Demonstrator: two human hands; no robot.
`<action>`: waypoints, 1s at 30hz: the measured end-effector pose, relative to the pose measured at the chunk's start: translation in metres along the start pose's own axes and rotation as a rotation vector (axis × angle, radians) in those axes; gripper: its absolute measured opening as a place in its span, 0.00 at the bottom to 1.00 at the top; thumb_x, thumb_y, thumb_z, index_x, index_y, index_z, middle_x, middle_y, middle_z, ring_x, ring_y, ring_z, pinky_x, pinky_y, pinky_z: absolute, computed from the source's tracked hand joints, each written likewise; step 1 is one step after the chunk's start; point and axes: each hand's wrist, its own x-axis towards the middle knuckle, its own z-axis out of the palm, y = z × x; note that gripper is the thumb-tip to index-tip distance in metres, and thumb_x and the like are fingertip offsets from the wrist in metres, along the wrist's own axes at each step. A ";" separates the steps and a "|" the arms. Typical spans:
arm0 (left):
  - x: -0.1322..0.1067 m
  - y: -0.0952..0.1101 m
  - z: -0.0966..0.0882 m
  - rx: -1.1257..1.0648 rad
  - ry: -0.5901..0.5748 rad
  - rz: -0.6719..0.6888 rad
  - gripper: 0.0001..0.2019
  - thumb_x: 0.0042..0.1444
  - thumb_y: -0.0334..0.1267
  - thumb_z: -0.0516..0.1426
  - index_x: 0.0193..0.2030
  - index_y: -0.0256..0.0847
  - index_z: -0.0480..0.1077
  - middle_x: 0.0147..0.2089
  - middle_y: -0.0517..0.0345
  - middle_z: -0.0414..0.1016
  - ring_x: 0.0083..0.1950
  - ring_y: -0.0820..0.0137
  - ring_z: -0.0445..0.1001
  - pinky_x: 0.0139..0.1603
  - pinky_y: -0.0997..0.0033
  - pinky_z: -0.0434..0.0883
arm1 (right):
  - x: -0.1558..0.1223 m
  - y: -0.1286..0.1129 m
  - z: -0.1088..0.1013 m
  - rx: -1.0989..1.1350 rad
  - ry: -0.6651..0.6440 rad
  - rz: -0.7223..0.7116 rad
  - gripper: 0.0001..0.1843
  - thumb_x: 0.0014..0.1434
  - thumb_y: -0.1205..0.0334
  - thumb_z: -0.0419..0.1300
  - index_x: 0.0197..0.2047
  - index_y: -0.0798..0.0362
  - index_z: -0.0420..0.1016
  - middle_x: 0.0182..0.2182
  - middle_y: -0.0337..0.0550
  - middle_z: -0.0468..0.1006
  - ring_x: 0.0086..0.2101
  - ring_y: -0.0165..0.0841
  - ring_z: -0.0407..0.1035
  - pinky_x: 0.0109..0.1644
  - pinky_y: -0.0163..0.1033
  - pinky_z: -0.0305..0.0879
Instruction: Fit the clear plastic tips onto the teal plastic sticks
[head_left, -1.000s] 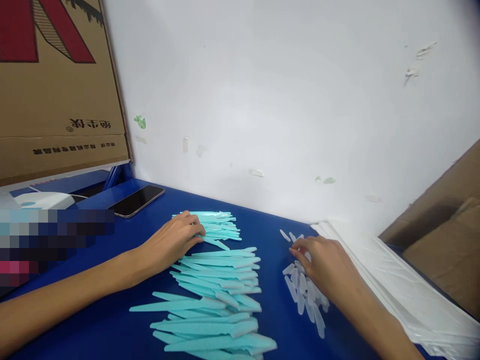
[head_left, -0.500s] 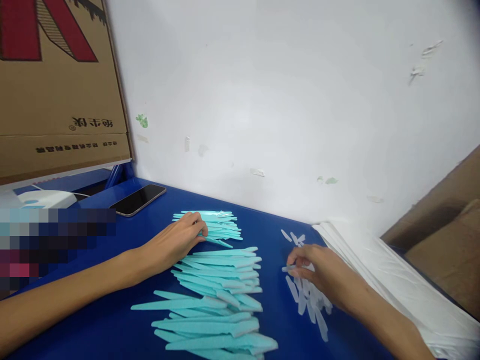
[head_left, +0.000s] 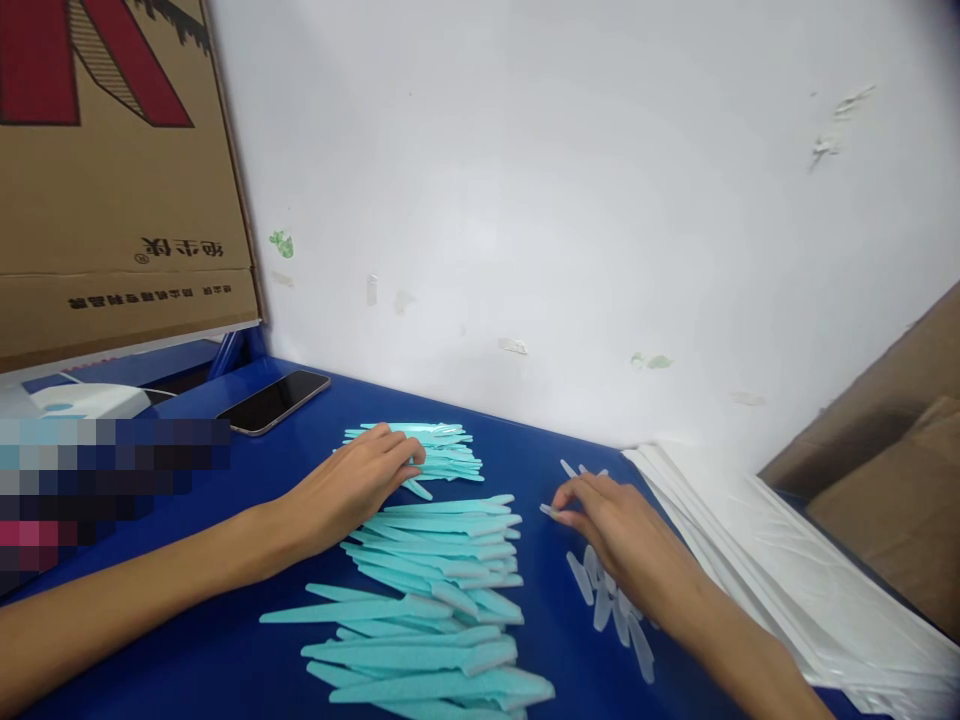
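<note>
My left hand (head_left: pixel 379 468) is curled over the far pile of turquoise blade-shaped sticks (head_left: pixel 454 455), fingers closed on one turquoise stick (head_left: pixel 417 489) whose end juts out beneath them. Nearer me, more turquoise sticks (head_left: pixel 427 655), slim like eyebrow razors, lie in overlapping rows. On the right, my right hand (head_left: pixel 592 505) pinches a small translucent sleeve (head_left: pixel 550 511) between thumb and forefinger, just above the table. Loose translucent sleeves (head_left: pixel 621 620) are scattered below that hand, and a few more show beyond it. The palm and wrist cover part of them.
The blue table (head_left: pixel 517 440) meets a white wall. A phone (head_left: pixel 275 402) lies at the back left, beneath a large cardboard box (head_left: pixel 127 190). White plastic sheets or bags (head_left: pixel 750 560) stretch along the right edge, with brown cardboard (head_left: pixel 892 500) beyond. A blurred patch hides the left.
My right hand has lifted and moved left and away from me with a translucent sleeve in its fingertips. My left fingers have shifted slightly right, and the turquoise stick under them has turned.
</note>
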 end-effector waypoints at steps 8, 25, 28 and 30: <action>-0.002 0.014 -0.004 -0.035 0.039 0.067 0.12 0.76 0.37 0.43 0.49 0.41 0.66 0.44 0.54 0.72 0.37 0.68 0.71 0.36 0.70 0.65 | 0.001 -0.011 -0.005 0.048 0.026 0.028 0.09 0.73 0.60 0.52 0.50 0.47 0.73 0.37 0.42 0.83 0.36 0.39 0.78 0.36 0.41 0.70; -0.010 0.035 -0.004 -0.164 0.013 0.208 0.09 0.75 0.33 0.45 0.55 0.42 0.64 0.44 0.56 0.69 0.31 0.73 0.69 0.30 0.74 0.66 | -0.001 -0.060 0.004 0.248 0.241 -0.269 0.08 0.72 0.67 0.57 0.51 0.50 0.75 0.38 0.40 0.82 0.36 0.35 0.73 0.42 0.43 0.64; -0.012 0.043 -0.007 -0.185 0.068 0.260 0.09 0.75 0.31 0.47 0.54 0.41 0.65 0.42 0.56 0.70 0.32 0.74 0.69 0.30 0.75 0.66 | -0.003 -0.070 0.005 0.231 0.326 -0.324 0.08 0.72 0.69 0.58 0.51 0.53 0.75 0.34 0.41 0.80 0.33 0.34 0.71 0.39 0.42 0.62; -0.013 0.047 -0.009 -0.198 0.121 0.289 0.08 0.74 0.29 0.48 0.54 0.40 0.66 0.41 0.56 0.71 0.33 0.74 0.71 0.31 0.75 0.67 | -0.004 -0.074 0.005 0.223 0.370 -0.337 0.08 0.71 0.70 0.58 0.51 0.54 0.75 0.33 0.41 0.80 0.31 0.33 0.70 0.37 0.41 0.62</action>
